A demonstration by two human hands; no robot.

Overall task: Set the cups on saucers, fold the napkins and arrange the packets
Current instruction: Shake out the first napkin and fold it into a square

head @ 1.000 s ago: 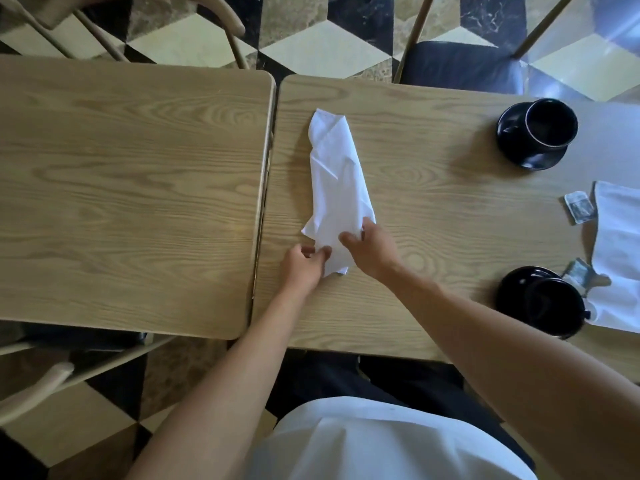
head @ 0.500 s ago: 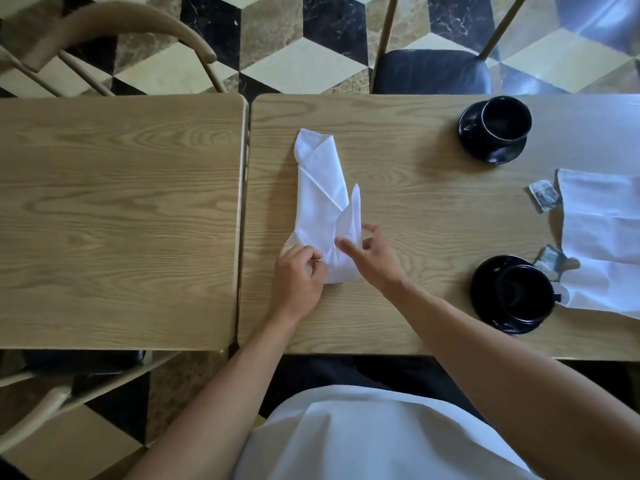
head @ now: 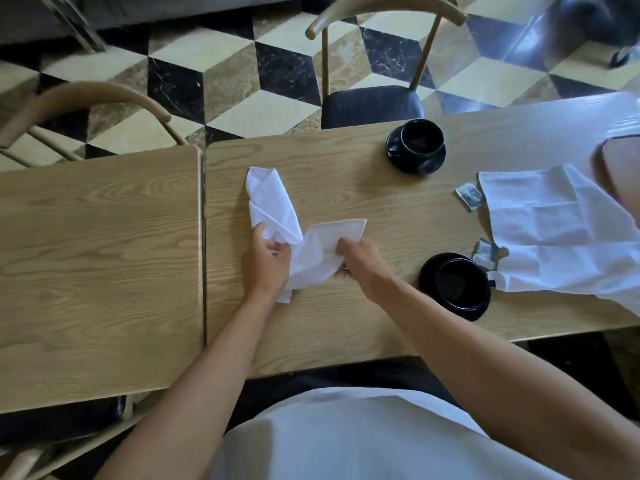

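Mid-fold on the napkin [head: 277, 216], lying on the right tabletop [head: 346, 327] near its left edge. Left hand [head: 265, 268] had its fingers curled onto the napkin's near end, pinning the folded body flat; probably to keep earlier creases from slipping. Right hand [head: 360, 265] pinched a loose flap and held it drawn out to the right, so the cloth made a V; likely setting up the next crease. Both forearms reached forward, the wrists close together and low over the wood.

Second napkin [head: 554, 233] lay unfolded at the right. Two black cups sat on saucers: far cup [head: 420, 140], near cup [head: 459, 285]. Two packets lay just beside the unfolded napkin's left edge: far packet [head: 469, 197], near packet [head: 486, 251], not yet arranged.
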